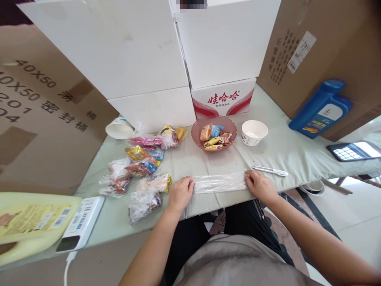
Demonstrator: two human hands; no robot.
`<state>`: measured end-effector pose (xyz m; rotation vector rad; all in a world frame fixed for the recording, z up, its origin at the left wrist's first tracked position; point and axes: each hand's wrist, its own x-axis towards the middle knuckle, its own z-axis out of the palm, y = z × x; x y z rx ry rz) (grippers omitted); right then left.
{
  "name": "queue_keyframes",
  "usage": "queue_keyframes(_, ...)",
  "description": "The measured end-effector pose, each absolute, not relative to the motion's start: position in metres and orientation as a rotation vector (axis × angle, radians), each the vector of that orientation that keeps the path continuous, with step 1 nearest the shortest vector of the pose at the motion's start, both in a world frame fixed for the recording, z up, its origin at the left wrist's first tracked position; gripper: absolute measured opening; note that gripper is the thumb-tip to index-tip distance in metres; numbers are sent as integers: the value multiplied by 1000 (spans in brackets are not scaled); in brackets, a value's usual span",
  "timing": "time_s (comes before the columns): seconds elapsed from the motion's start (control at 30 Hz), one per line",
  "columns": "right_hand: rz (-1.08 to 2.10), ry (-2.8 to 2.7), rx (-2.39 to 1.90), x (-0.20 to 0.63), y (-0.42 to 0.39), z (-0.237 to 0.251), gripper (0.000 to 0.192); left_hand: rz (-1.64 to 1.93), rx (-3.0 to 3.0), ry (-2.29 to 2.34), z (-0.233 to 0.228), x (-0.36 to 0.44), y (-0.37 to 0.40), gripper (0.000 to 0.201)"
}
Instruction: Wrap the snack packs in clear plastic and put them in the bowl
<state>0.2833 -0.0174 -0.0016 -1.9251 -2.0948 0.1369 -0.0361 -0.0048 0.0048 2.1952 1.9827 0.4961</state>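
Note:
A clear plastic bag (219, 182) lies flat and stretched on the pale green tablecloth (297, 155) near the front edge. My left hand (180, 193) pinches its left end. My right hand (259, 184) grips its right end. Just beyond the bag stands a pink bowl (214, 133) holding several wrapped snacks. A white pen (270, 171) rests right behind my right hand.
Several filled snack bags (142, 171) lie left of my hands. An empty white bowl (254, 132), a tipped paper cup (119, 128), a blue bottle (320, 109), a phone (353, 151), a yellow jug (32, 222) and a white sealer (81, 222) stand around. Cardboard and white boxes (143, 51) wall the back.

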Motion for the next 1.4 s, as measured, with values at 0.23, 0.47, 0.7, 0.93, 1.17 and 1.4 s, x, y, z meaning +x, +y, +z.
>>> queue_keyframes(0.23, -180, -2066, -1726, 274, -22, 16, 33, 685, 2405, 2084, 21, -24, -15, 29)
queue_keyframes(0.47, 9, -2631, -1102, 226, -28, 0, 77, 355, 2681, 1540, 4, 17, -31, 61)
queue_keyframes(0.7, -33, -2605, -1380, 269, -34, -10, 98, 242, 2534, 1840, -18, -7, -36, 71)
queue_keyframes(0.93, -66, -2443, -1342, 307, -73, -18, 44, 461, 2488, 1846, 9, 19, -48, 41)
queue_keyframes(1.17, 22, -2339, -1054, 314, -99, 15, 25, 456, 2559, 1638, 9, 46, -40, 38)
queue_keyframes(1.4, 126, -2524, -826, 295, -116, 56, 24, 607, 2644, 1294, 2, 44, -52, 40)
